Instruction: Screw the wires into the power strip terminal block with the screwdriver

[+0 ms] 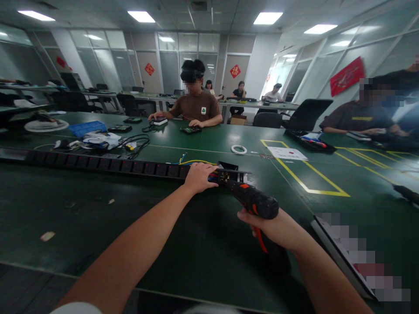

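A long black power strip [133,167] with a row of sockets lies across the green table. My left hand [199,178] is closed around it near its right end, thumb toward me. Yellow and green wires [199,162] come out just behind that hand. My right hand [266,224] grips a black and orange cordless screwdriver [253,199] by its handle. The tool's tip points left at the terminal block [224,176] in the strip's open end; whether it touches a screw I cannot tell.
Behind the strip are a blue tray [87,128], black cables [139,141] and a white ring [238,149]. Yellow tape [324,191] and a paper sheet [287,153] mark the right side. A person [196,104] sits opposite; another person [356,115] is at right.
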Demonstrator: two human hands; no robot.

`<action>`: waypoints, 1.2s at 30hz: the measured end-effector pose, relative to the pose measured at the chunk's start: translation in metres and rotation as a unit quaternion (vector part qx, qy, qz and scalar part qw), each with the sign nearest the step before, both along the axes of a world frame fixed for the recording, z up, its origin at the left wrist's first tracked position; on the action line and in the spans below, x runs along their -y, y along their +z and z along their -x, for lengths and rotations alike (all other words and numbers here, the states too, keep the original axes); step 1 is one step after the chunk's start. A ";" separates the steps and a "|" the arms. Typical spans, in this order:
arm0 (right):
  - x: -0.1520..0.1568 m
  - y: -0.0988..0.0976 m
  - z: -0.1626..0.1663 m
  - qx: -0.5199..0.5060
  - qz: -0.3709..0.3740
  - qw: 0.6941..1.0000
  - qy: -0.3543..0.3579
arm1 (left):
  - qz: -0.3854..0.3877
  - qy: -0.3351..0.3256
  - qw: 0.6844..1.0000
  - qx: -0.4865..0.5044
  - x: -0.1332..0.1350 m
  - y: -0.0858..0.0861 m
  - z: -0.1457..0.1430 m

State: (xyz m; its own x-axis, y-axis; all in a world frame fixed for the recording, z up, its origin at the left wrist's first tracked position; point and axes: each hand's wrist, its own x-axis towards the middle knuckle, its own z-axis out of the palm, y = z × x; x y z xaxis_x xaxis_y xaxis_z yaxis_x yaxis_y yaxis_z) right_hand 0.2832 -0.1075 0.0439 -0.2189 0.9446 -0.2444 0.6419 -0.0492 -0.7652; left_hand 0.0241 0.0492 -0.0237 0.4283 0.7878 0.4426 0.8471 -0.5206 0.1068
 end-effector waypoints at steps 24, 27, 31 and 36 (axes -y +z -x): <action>0.003 0.009 0.005 0.037 -0.001 0.999 0.002 | 0.002 0.002 1.000 -0.001 0.000 -0.001 -0.001; 0.004 0.010 0.005 0.036 -0.001 0.999 0.003 | 0.001 0.002 1.000 -0.002 0.000 -0.001 -0.001; 0.004 0.009 0.004 0.019 0.001 1.000 0.002 | -0.002 0.001 1.000 -0.003 0.000 -0.001 -0.001; 0.002 0.006 0.004 0.012 0.012 1.000 0.001 | -0.003 0.000 1.000 -0.002 -0.001 -0.001 -0.001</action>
